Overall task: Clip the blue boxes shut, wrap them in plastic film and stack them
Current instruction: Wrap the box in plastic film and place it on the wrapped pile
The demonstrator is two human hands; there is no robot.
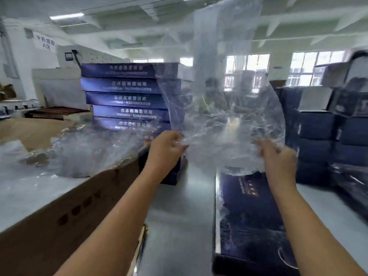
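Observation:
A clear plastic film sheet (223, 108) is raised in the air in front of me, billowing up toward the ceiling. My left hand (167, 148) grips its lower left edge and my right hand (278, 158) grips its lower right edge. Below the film, a flat blue box (249, 216) lies lengthwise on the grey table at the right, close to me. A stack of several wrapped blue boxes (127, 96) stands at the back, left of the film.
An open cardboard carton (65, 212) at the left holds a heap of plastic film (79, 152). Dark blue boxes (318, 136) are piled at the right. The grey table (179, 216) runs between the carton and the flat box.

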